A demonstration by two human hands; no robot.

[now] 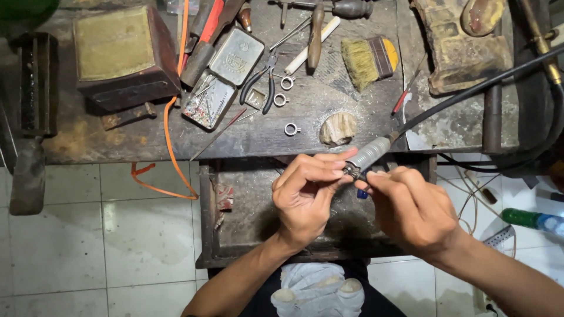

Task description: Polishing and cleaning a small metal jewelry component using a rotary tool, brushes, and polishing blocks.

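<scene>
Both hands met over the open wooden drawer (235, 205): left hand (305, 196) pinched the silver flexible-shaft handpiece (365, 157) tip, right hand (411, 208) closed beside it. The open hinged tin (220, 79) held pins.

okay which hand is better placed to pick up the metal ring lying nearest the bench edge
Left, probably. The left hand sits almost directly below the ring, with fingertips only pinching the handpiece's tip. The right hand is farther over and appears busy at the handpiece's tip too.

Both forearms angle inward, left hand (305, 196) and right hand (411, 208) apparently pinching, fingers (329, 173) curled together
</scene>
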